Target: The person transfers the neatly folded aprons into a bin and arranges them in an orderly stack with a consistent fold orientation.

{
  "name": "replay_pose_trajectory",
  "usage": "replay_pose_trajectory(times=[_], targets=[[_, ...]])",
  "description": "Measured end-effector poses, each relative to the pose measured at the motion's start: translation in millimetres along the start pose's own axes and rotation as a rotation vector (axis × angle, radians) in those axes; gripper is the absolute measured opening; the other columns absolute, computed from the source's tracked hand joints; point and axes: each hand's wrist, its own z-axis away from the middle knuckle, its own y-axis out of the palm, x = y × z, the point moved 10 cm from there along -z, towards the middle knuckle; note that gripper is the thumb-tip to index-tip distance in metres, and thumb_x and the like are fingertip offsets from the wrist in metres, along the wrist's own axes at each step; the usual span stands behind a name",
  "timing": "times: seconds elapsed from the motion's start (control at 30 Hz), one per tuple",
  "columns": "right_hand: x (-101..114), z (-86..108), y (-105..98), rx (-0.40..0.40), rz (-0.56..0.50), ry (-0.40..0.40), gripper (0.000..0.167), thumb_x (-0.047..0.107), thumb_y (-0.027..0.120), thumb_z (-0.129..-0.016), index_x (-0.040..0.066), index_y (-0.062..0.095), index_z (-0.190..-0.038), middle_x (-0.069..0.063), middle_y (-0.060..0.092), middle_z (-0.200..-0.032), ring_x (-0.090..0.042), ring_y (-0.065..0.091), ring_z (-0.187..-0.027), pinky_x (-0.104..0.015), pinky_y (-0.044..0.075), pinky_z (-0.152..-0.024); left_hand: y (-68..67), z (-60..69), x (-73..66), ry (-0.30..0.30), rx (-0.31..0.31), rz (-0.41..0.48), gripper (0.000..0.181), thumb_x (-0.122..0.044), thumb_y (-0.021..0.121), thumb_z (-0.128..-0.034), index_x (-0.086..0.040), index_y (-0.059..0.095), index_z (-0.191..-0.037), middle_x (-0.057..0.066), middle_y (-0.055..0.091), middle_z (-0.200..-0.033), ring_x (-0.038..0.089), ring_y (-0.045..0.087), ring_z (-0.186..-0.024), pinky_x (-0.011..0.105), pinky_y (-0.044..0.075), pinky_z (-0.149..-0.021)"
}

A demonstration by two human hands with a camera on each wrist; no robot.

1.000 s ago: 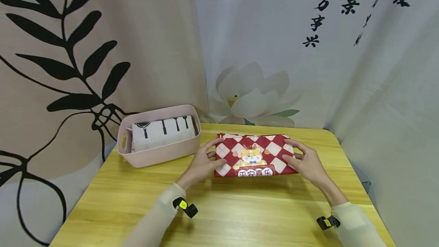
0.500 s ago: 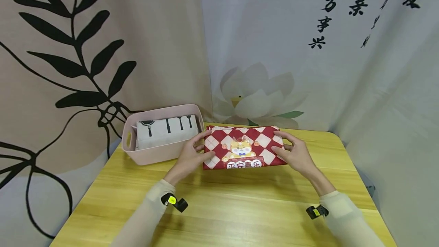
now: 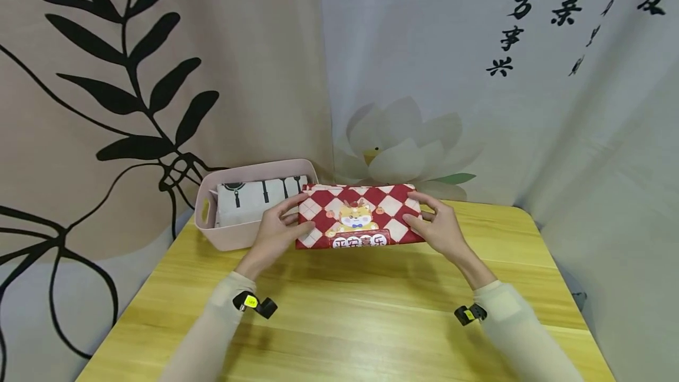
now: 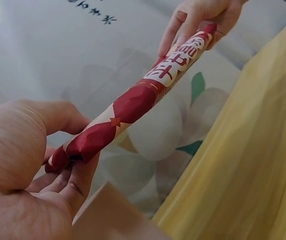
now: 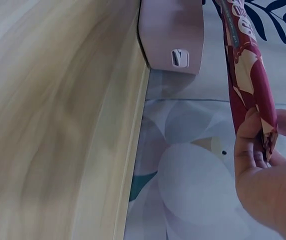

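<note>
A folded red-and-white checked cloth (image 3: 361, 217) with a cartoon animal and white lettering is held up above the table. My left hand (image 3: 273, 233) pinches its left end, thumb on the near face and fingers behind. At the right end, my right hand (image 3: 439, 230) grips it the same way. Seen edge-on in the left wrist view, the folded cloth (image 4: 133, 102) is a thin, flat bundle. Just behind and left of my left hand stands a pink bin (image 3: 233, 237), holding a folded white cloth (image 3: 249, 202) with black drawings.
The wooden table (image 3: 350, 311) ends at a back edge against a hanging curtain (image 3: 254, 63) printed with dark leaves. A second curtain (image 3: 414, 46) with a flower and black characters hangs along the back and right.
Both hands have carried the folded checked cloth left and slightly up, toward the pink bin. Its left end now overlaps the bin's right side in the head view. The head view has shifted slightly.
</note>
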Motion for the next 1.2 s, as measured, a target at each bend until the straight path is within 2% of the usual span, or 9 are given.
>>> replay_pose_trajectory(times=[0.17,0.3,0.37,0.63,0.77,0.9,1.07,1.13,1.2], targets=[[6.2,-10.7,13.5,0.000,-0.035,-0.002,0.060,0.017,0.080,-0.107,0.014,0.060,-0.163,-0.022,0.055,-0.164,-0.041,0.077,-0.129,-0.027,0.070,-0.083,-17.8,0.5,-2.4,-0.019,-0.039,-0.010,0.068,-0.011,0.083,-0.1022,-0.021,0.059,-0.165,0.012,0.052,-0.172,0.037,0.070,-0.143,0.029,0.069,-0.097],[11.8,-18.6,25.1,0.009,-0.053,-0.003,0.059,0.017,0.079,-0.107,0.014,0.060,-0.163,-0.020,0.054,-0.166,-0.046,0.074,-0.132,-0.027,0.070,-0.085,-32.0,1.6,-3.2,-0.031,-0.065,0.001,0.067,-0.010,0.081,-0.1033,-0.021,0.059,-0.165,0.013,0.055,-0.169,0.024,0.075,-0.132,0.026,0.069,-0.093],[15.6,-21.9,30.6,0.016,-0.056,-0.009,0.059,0.017,0.079,-0.107,0.014,0.060,-0.163,-0.020,0.054,-0.166,-0.048,0.074,-0.132,-0.028,0.071,-0.085,-39.4,2.0,-3.5,-0.034,-0.078,-0.006,0.066,-0.010,0.081,-0.1038,-0.022,0.059,-0.165,0.012,0.055,-0.168,0.022,0.074,-0.130,0.026,0.069,-0.093],[34.1,-36.9,52.1,0.022,-0.067,-0.059,0.058,0.014,0.079,-0.106,0.012,0.061,-0.161,-0.023,0.055,-0.163,-0.051,0.071,-0.136,-0.027,0.070,-0.085,-69.3,4.4,-7.1,-0.047,-0.147,-0.098,0.065,-0.017,0.080,-0.1061,-0.025,0.058,-0.166,0.011,0.047,-0.175,0.039,0.064,-0.149,0.034,0.066,-0.106],[40.1,-45.1,63.1,0.029,-0.086,-0.082,0.058,0.012,0.079,-0.106,0.011,0.062,-0.161,-0.023,0.056,-0.164,-0.050,0.071,-0.138,-0.024,0.069,-0.084,-82.0,5.4,-7.4,-0.063,-0.176,-0.099,0.065,-0.020,0.079,-0.1069,-0.028,0.057,-0.167,0.008,0.044,-0.179,0.038,0.062,-0.152,0.029,0.066,-0.104],[45.0,-52.0,72.9,0.038,-0.108,-0.093,0.058,0.012,0.080,-0.105,0.010,0.062,-0.160,-0.024,0.059,-0.163,-0.048,0.072,-0.137,-0.022,0.068,-0.084,-92.1,5.9,-10.2,-0.046,-0.187,-0.091,0.064,-0.018,0.078,-0.1077,-0.024,0.056,-0.168,0.008,0.042,-0.180,0.039,0.060,-0.155,0.021,0.065,-0.100],[48.0,-62.1,86.4,0.048,-0.139,-0.077,0.057,0.012,0.079,-0.105,0.011,0.063,-0.159,-0.025,0.063,-0.161,-0.046,0.073,-0.136,-0.024,0.068,-0.085,-106.5,7.5,-13.2,-0.046,-0.204,-0.133,0.064,-0.021,0.077,-0.1091,-0.025,0.055,-0.169,0.009,0.039,-0.182,0.039,0.057,-0.158,0.016,0.063,-0.099],[48.6,-66.7,92.8,0.053,-0.136,-0.073,0.057,0.012,0.079,-0.105,0.012,0.062,-0.160,-0.024,0.063,-0.161,-0.045,0.073,-0.136,-0.027,0.069,-0.088,-113.3,7.5,-13.4,-0.053,-0.212,-0.151,0.064,-0.023,0.076,-0.1096,-0.025,0.054,-0.169,0.009,0.038,-0.182,0.038,0.055,-0.159,0.017,0.062,-0.102],[49.5,-71.1,99.1,0.055,-0.123,-0.072,0.057,0.012,0.079,-0.105,0.013,0.062,-0.160,-0.022,0.062,-0.162,-0.044,0.072,-0.137,-0.032,0.070,-0.092,-119.8,7.4,-13.3,-0.061,-0.219,-0.166,0.064,-0.024,0.076,-0.1100,-0.026,0.053,-0.170,0.009,0.038,-0.183,0.038,0.054,-0.161,0.024,0.063,-0.108]])
